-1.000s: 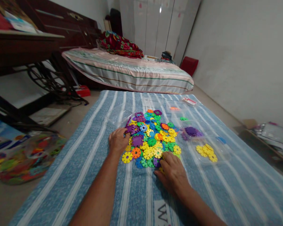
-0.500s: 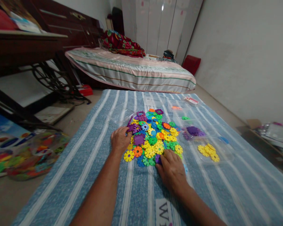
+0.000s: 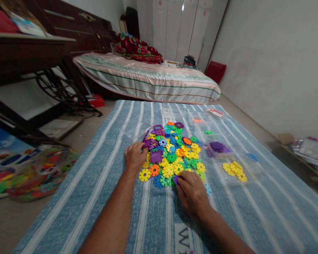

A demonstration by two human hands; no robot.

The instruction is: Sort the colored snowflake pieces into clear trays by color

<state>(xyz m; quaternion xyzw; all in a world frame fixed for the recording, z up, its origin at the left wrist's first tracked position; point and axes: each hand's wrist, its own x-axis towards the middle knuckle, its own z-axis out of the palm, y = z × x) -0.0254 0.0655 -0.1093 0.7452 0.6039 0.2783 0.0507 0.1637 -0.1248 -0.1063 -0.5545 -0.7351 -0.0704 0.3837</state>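
A heap of notched plastic discs in yellow, green, blue, orange and purple lies on the striped cloth. At its left edge rests my left hand, beside purple pieces, thumb and forefinger bent with a gap between them. My right hand is at the near side of the heap, its thumb and fingers closed on a purple notched disc, partly hidden by the fingers. A square purple piece lies in the heap between the hands.
Clear plastic trays to the right hold purple discs, yellow discs, a green piece and orange pieces. A small red-and-white box lies at the far right. Beyond stands a bed.
My right hand has shifted slightly, and the purple disc at its fingertips has moved a little to the left. My left hand stays where it was.
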